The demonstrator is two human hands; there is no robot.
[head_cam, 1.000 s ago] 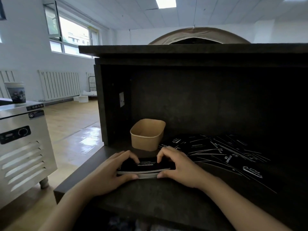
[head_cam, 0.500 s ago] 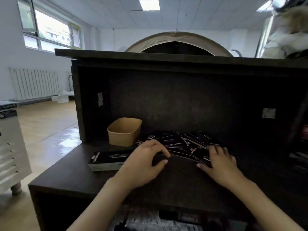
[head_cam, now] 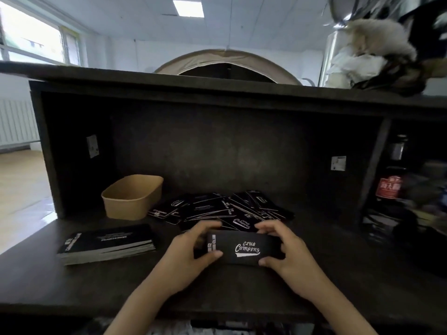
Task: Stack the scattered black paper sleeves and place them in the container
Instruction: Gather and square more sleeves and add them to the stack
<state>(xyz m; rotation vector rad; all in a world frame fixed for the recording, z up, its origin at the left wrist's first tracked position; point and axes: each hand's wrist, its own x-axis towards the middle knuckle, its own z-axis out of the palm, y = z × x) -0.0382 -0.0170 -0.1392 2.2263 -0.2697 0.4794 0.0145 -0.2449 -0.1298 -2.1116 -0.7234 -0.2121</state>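
dark shelf unit (head_cam: 217,146), white walls, window (head_cam: 29,37), ceiling light (head_cam: 188,8)

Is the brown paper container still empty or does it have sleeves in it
Apparently empty: the container shows only bare brown inner wall; its floor is hidden behind the near rim.

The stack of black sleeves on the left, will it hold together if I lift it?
The stack of black sleeves is loose, unbound flat sheets, so it would probably fan or slide unless squeezed. It looks light, likely bending slightly.

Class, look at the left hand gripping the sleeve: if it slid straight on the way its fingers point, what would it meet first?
Probably the right hand, gripping the opposite end of the same black sleeve as the left hand.
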